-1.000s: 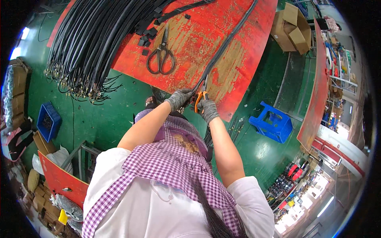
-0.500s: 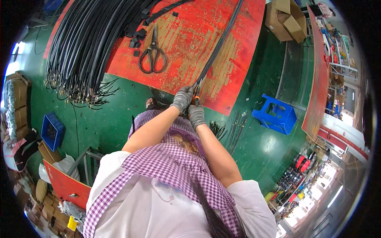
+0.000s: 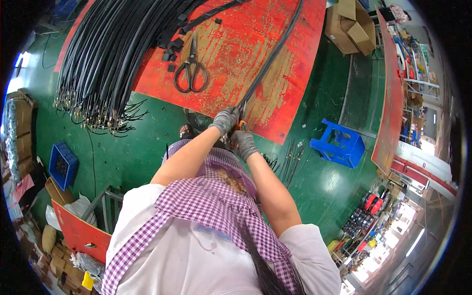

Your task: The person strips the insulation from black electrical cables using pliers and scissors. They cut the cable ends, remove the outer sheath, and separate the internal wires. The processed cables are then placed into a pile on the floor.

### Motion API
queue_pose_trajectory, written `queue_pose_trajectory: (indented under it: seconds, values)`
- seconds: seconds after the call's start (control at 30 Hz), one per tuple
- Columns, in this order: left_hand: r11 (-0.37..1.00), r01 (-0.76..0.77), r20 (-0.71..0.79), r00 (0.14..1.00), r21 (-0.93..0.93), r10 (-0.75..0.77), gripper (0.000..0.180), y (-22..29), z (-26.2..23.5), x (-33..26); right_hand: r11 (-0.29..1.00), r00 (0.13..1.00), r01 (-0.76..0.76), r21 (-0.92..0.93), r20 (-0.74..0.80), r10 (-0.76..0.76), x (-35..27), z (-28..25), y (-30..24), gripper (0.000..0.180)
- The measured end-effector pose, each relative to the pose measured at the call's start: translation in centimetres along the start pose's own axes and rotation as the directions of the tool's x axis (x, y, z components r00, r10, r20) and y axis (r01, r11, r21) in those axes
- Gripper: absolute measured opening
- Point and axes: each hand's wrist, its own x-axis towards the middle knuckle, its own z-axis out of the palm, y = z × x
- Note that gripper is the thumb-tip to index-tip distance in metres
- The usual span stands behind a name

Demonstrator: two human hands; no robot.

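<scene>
Both my hands wear grey gloves and meet at the near edge of the worn red table (image 3: 216, 64). A long black cable (image 3: 269, 61) runs down the table toward me, and my left hand (image 3: 226, 121) is closed around its near end. My right hand (image 3: 244, 144), just beside and nearer to me, grips orange-handled pliers (image 3: 240, 126). Their metal jaws are up against the cable by my left fingers; whether they bite on it is hidden. Black-handled scissors (image 3: 191, 71) lie on the table to the left, points away from me.
A thick bundle of black cables (image 3: 113, 64) hangs over the table's left edge, with small black pieces (image 3: 174, 45) beside it. Thin dark wires (image 3: 293, 157) show below the table's near edge. A blue stool (image 3: 339, 143), a cardboard box (image 3: 350, 27) and a blue crate (image 3: 63, 166) stand around.
My right hand has turned and drawn slightly back with the pliers, whose jaws show less. My left hand has stayed on the cable. The view has shifted a little.
</scene>
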Motion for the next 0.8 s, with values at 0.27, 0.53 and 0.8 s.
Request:
queue_pose_trajectory:
  seconds: [0.27, 0.53, 0.8]
  values:
    - [0.995, 0.016, 0.474, 0.879, 0.096, -0.06, 0.029, -6.3, -3.7, 1.3, 0.947, 0.989, -0.149, 0.286, 0.056, 0.139, 0.7, 0.8, -0.5, 0.01]
    - [0.976, -0.098, -0.038, 0.993, 0.194, 0.108, 0.029, -2.9, -2.2, -2.5, 0.958, 0.988, 0.131, -0.254, -0.048, -0.148, 3.6, 1.2, 4.1, 0.02]
    - [0.946, -0.064, -0.094, 0.991, 0.318, 0.099, 0.024, -1.7, -2.6, -1.4, 0.835, 0.942, 0.155, -0.528, -0.174, -0.286, 2.9, 2.8, 3.8, 0.018]
